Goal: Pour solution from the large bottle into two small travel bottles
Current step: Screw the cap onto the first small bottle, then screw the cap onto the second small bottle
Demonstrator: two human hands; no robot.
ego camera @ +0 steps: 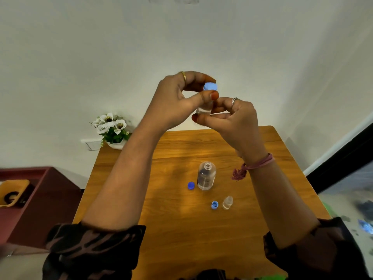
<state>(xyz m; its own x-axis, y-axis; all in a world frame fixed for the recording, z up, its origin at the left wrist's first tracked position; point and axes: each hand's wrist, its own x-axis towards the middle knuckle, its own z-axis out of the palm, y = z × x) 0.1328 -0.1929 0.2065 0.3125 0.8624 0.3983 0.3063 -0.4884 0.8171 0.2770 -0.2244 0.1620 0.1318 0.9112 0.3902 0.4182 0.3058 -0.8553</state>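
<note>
- The left hand [173, 102] pinches a light blue cap [210, 86] between thumb and curled fingers; the cap sits on top of a small bottle [204, 110].
- The right hand [232, 120] holds this small bottle by its body, fingers and thumb curled round it, raised high above the table [141, 199].
- On the table below, the large bottle [206, 176] stands upright and open, with clear liquid inside.
- Its dark blue cap [191, 185] lies just to its left.
- Nearer to the person, a second small bottle [227, 202] stands without cap; another light blue cap [214, 204] lies just beside it, on its left.
- A pot of white flowers [110, 128] stands at the far left corner of the table.
</note>
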